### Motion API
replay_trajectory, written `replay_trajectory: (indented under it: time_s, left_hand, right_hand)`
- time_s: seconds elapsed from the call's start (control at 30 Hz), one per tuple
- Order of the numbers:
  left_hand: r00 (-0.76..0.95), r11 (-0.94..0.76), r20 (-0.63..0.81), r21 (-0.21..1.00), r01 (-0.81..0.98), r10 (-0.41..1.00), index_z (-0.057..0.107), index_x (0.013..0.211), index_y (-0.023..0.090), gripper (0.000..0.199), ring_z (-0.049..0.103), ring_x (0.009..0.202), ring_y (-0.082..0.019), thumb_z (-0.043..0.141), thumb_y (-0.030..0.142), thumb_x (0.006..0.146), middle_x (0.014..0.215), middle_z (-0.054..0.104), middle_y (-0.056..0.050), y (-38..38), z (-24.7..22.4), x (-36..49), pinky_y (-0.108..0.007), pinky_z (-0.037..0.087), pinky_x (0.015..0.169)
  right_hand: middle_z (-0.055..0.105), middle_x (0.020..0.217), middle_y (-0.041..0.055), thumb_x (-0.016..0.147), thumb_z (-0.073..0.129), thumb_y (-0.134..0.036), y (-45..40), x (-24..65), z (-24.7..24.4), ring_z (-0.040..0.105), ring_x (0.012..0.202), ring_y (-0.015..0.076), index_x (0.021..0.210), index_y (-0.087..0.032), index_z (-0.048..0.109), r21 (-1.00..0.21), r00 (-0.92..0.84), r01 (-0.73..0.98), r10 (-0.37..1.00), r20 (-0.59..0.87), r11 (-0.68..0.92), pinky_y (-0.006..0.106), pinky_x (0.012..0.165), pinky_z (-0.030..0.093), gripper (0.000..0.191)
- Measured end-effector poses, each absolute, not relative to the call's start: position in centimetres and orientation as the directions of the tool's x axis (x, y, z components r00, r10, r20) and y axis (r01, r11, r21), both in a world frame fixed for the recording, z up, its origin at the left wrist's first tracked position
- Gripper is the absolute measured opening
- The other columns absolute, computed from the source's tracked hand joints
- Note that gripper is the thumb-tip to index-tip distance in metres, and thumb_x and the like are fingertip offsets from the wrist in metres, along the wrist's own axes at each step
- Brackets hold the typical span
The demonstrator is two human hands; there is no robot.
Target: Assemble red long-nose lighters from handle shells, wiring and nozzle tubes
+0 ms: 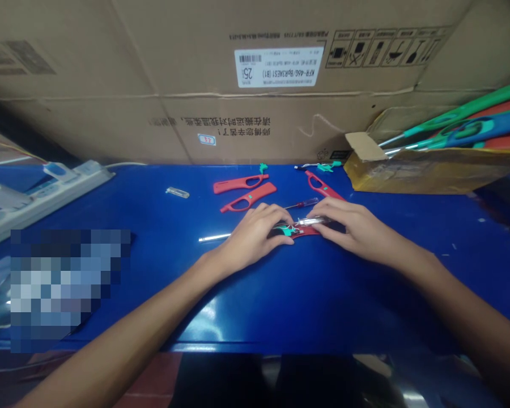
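My left hand (pixel 255 238) is closed on an opened long-nosed lighter, whose metal tube (pixel 215 237) sticks out to the left. A green trigger piece (pixel 288 230) and thin white wires show by its fingertips. My right hand (pixel 355 226) pinches a clear fuel tank (pixel 311 221) over the lighter's red half-shell (pixel 309 231). Part of the lighter is hidden under my fingers. Just beyond my hands lies a small screwdriver (pixel 309 202) with a clear reddish handle. Further back are red handle shells (pixel 238 184) and another red shell (pixel 322 186).
A clear fuel tank (pixel 178 192) lies on the blue table (pixel 238 306). Green parts (pixel 327 166) rest near the back cardboard (pixel 174 68). At right stands a carton (pixel 412 173) of long lighters (pixel 471 110). A power strip (pixel 46 192) and a pixelated object (pixel 63 289) are at left.
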State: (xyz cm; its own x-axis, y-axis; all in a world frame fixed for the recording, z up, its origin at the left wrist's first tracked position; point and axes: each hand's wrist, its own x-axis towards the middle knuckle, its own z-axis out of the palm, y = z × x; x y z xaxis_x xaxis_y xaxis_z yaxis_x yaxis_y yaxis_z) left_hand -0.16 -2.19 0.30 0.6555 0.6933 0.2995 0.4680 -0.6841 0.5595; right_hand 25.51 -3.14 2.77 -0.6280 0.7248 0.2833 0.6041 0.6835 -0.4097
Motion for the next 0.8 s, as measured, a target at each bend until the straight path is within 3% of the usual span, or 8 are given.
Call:
replay_trajectory:
  time_s: [0.23,0.8]
  left_hand:
    - [0.671,-0.69,0.281,0.543,0.478,0.686,0.065,0.11,0.021,0.027,0.058,0.114,-0.023,0.071,0.039,0.09,0.122,0.066,-0.005,-2.27,0.69,-0.23,-0.04,0.045,0.101]
    - [0.74,-0.777,0.257,0.327,0.538,0.621,0.066,0.115,0.017,0.034,0.057,0.112,-0.024,0.058,0.045,0.098,0.119,0.067,-0.006,-2.51,1.3,-0.57,-0.038,0.042,0.097]
  right_hand:
    - [0.068,0.108,0.0092,0.1,0.052,-0.028,-3.14,25.51,2.88,0.066,0.098,0.0212,0.112,-0.019,0.07,-0.419,-0.647,0.581,0.708,0.282,0.698,0.037,0.086,0.055,0.023]
    - [0.062,0.119,0.0142,0.102,0.045,-0.021,-3.03,25.2,2.21,0.064,0.11,0.0228,0.112,-0.014,0.07,-0.324,-0.663,0.606,0.686,0.299,0.727,0.039,0.097,0.054,0.027]
